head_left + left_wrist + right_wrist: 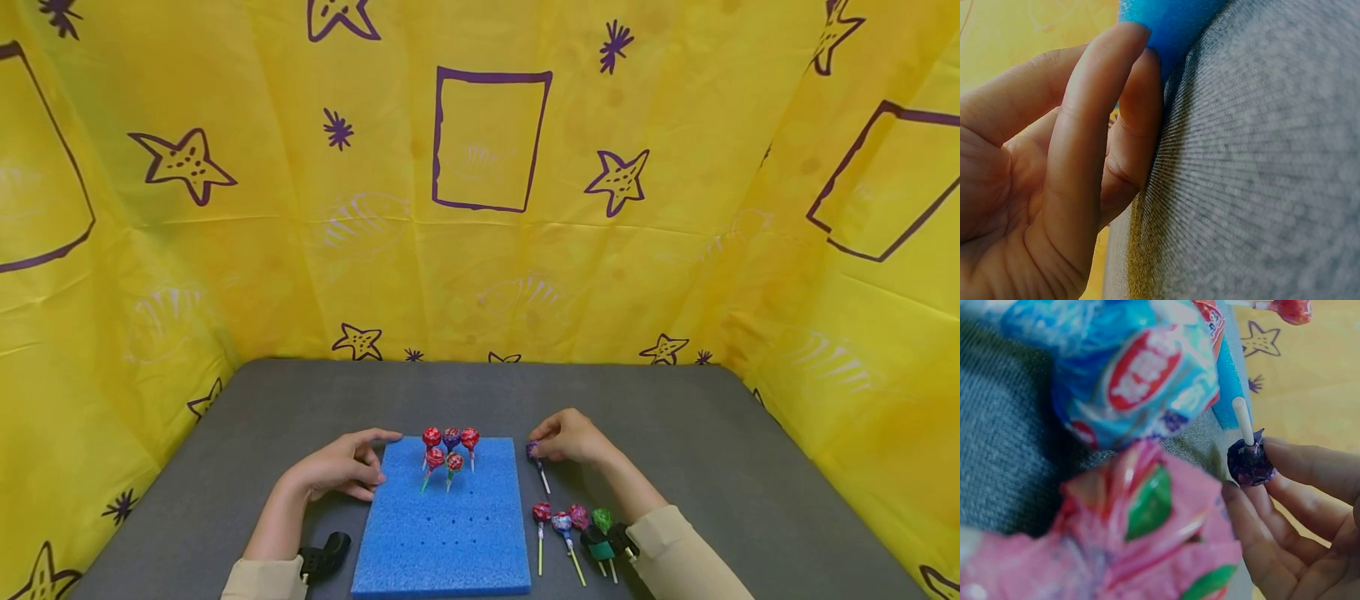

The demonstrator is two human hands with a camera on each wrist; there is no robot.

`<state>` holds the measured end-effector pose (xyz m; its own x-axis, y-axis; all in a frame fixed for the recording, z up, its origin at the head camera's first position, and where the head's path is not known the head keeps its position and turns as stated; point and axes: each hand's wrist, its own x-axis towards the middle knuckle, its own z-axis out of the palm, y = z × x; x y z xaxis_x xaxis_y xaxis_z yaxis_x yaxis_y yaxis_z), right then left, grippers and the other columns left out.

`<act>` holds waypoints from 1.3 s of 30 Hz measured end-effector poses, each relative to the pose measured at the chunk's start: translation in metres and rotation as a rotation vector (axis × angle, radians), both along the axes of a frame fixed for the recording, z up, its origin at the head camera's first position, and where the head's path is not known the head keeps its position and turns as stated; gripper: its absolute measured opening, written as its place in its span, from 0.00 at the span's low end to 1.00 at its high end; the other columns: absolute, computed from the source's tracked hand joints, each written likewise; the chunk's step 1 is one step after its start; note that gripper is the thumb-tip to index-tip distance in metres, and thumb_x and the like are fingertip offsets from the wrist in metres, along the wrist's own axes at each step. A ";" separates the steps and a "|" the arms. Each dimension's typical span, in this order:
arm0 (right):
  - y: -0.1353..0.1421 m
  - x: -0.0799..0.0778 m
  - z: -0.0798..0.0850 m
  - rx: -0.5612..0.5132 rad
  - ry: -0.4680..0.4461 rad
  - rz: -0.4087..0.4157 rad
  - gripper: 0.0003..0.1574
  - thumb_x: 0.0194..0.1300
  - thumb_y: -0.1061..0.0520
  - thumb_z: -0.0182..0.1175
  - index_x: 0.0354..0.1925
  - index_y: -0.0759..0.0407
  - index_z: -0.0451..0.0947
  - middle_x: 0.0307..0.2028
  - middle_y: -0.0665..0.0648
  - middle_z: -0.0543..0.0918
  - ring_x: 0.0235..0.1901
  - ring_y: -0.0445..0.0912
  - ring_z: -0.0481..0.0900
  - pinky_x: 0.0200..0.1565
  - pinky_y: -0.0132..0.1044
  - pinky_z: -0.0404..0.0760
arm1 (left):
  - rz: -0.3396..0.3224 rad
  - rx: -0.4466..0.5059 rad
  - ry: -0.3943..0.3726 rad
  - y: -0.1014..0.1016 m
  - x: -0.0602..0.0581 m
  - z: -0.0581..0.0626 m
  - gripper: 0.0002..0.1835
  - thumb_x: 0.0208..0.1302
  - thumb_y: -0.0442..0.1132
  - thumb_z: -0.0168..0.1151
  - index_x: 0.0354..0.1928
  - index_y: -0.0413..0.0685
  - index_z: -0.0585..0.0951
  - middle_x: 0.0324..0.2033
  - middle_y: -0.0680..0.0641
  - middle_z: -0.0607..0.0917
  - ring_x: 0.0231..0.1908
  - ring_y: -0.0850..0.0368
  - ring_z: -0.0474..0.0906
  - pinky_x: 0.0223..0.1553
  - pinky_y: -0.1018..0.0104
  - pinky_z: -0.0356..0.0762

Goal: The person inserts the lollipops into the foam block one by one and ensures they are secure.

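My right hand (573, 437) pinches a purple-wrapped lollipop (1250, 465) by its candy head, just beyond the right edge of a blue foam board (442, 571). Its white stick points down toward me in the head view. My left hand (341, 465) rests at the board's left side, index finger stretched to the far left corner and other fingertips at the edge. Several lollipops stand upright in the far part of the board, among them a red one (431, 436), a dark purple one (451, 437) and a red-and-green one (454, 461).
Right of the board, several lollipops lie on the grey table (630, 400): a red one (542, 512), a blue one (562, 522), a pink one (578, 515) and a green one (602, 520) partly behind the wrist strap. Rows of small holes mark the board's nearer part. Yellow cloth (480, 292) surrounds the table.
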<state>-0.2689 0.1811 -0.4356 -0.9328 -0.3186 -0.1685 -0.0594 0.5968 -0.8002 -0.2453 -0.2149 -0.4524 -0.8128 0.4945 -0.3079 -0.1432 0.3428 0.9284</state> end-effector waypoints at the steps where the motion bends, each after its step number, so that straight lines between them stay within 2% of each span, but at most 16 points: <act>1: 0.000 0.000 0.000 -0.005 0.000 0.004 0.14 0.58 0.60 0.70 0.42 0.66 0.86 0.38 0.60 0.89 0.30 0.40 0.81 0.37 0.37 0.88 | 0.000 0.000 0.000 0.000 0.000 0.000 0.38 0.63 0.34 0.64 0.73 0.43 0.61 0.32 0.45 0.78 0.31 0.56 0.80 0.32 0.64 0.87; 11: -0.002 0.001 0.006 -0.021 0.030 0.043 0.15 0.57 0.60 0.70 0.43 0.67 0.86 0.38 0.61 0.89 0.30 0.40 0.82 0.36 0.35 0.87 | -0.008 0.002 -0.001 -0.001 0.000 0.000 0.38 0.63 0.34 0.64 0.73 0.43 0.61 0.33 0.45 0.78 0.32 0.55 0.80 0.32 0.63 0.87; 19: -0.006 0.003 0.012 -0.019 0.079 0.040 0.14 0.57 0.59 0.70 0.42 0.63 0.87 0.38 0.59 0.90 0.32 0.39 0.82 0.37 0.31 0.85 | -0.011 0.000 -0.002 -0.003 0.000 -0.001 0.38 0.62 0.34 0.65 0.73 0.43 0.62 0.33 0.45 0.78 0.32 0.55 0.80 0.33 0.62 0.87; 26: -0.010 0.006 0.020 -0.021 0.139 0.032 0.14 0.58 0.58 0.69 0.44 0.62 0.86 0.39 0.59 0.90 0.35 0.42 0.84 0.42 0.37 0.86 | -0.010 0.001 -0.005 -0.002 -0.001 0.000 0.38 0.62 0.34 0.65 0.73 0.43 0.62 0.33 0.45 0.78 0.32 0.56 0.80 0.33 0.63 0.87; 39: -0.015 0.015 0.034 -0.128 0.154 -0.035 0.17 0.58 0.58 0.70 0.46 0.63 0.85 0.40 0.62 0.89 0.38 0.44 0.87 0.46 0.40 0.87 | -0.004 0.004 -0.006 -0.001 -0.001 -0.001 0.38 0.63 0.34 0.64 0.74 0.43 0.61 0.33 0.44 0.78 0.32 0.55 0.80 0.32 0.63 0.87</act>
